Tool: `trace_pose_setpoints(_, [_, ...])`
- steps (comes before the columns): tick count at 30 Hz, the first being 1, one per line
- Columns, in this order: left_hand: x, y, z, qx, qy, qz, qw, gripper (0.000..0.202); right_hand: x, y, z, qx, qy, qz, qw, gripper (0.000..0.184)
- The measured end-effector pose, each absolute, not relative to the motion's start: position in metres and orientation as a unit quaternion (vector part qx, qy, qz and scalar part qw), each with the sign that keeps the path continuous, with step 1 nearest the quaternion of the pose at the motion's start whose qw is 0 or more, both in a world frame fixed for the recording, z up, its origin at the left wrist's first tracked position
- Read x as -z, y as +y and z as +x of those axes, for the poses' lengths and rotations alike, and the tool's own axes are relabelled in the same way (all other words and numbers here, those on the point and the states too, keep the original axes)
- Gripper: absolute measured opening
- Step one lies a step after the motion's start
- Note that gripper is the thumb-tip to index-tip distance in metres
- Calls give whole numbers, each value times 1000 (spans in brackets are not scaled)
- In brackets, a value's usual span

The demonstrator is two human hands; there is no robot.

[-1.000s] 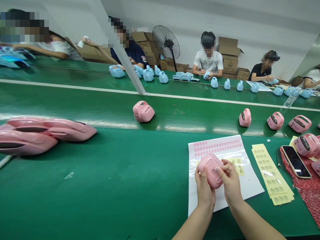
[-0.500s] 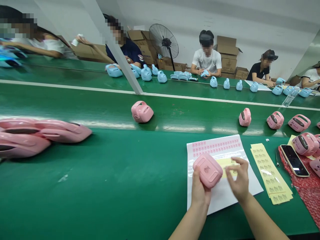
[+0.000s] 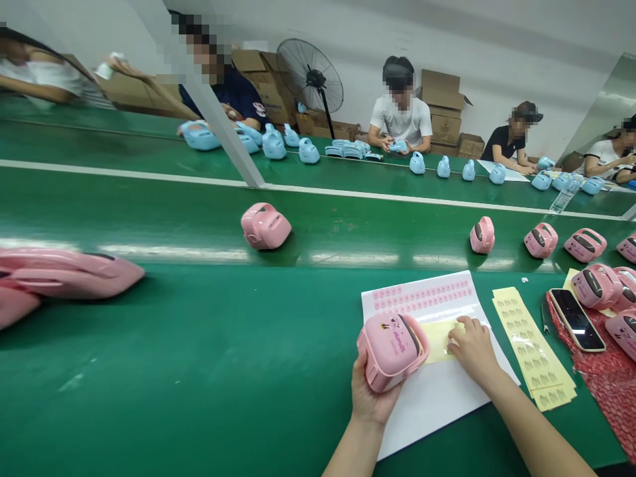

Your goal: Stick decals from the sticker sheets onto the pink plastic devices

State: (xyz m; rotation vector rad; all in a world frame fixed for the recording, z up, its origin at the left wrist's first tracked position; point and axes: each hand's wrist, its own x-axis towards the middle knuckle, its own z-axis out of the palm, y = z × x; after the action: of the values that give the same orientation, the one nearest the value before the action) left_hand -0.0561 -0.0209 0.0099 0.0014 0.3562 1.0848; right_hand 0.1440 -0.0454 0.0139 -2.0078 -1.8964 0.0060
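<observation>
A pink, rounded plastic case with a handle and printed lettering [image 3: 390, 348] is held up in my left hand [image 3: 372, 396], its handle on the right side. Beneath it lies a white sheet with rows of small pink stickers [image 3: 422, 414]. My right hand [image 3: 472, 350] is at a yellow sticker sheet [image 3: 434, 339] on that paper, its fingers bent and drawn together against the yellow surface. Whatever is between those fingertips is hidden. To the right rest more yellow sticker sheets [image 3: 527, 351].
A phone [image 3: 577, 320] lies on red bubble wrap [image 3: 603, 391], with tweezers [image 3: 545, 319] nearby. Pink cases [image 3: 596, 285] cluster at the right; other pink pieces [image 3: 74, 275] lie left. One pink case [image 3: 265, 226] stands farther back. Across the bench, several people sit behind light-blue cases [image 3: 309, 151].
My left hand has turned the pink case so its printed side and handle now show. My right hand has come down onto the yellow sheet, fingers closing. The view has shifted right.
</observation>
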Motion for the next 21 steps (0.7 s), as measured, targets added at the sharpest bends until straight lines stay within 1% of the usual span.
trace_pose_setpoints(2, [-5,-21,-56,-500,134,4,856,57,-22,-35,143,28,-683,-713,157,20])
trace_pose_setpoints(3, [-5,-21,-55,-496,123,7,860,60,-26,-25,141,27,-688,-707,160,23])
trace_pose_setpoints(5, [-6,-21,-54,-493,119,10,862,67,-32,0,134,-3,-703,-684,195,26])
trace_pose_setpoints(7, [-7,-21,-54,-501,126,5,856,69,-35,29,122,-53,-715,-654,242,30])
trace_pose_setpoints(10, [-5,-20,-57,-522,139,-8,841,62,-33,68,101,-76,-724,-632,266,36])
trace_pose_setpoints(11, [-4,-19,-58,-526,144,-12,838,59,-31,76,95,-79,-727,-627,268,34])
trace_pose_setpoints(14, [-3,-17,-61,-532,159,-26,831,54,-25,89,83,-93,-733,-612,282,19])
trace_pose_setpoints(15, [-4,-16,-61,-533,164,-30,829,54,-23,89,82,-97,-732,-609,289,16])
trace_pose_setpoints(21, [-5,-14,-61,-539,164,-10,826,56,-19,74,84,-123,-698,-603,367,20])
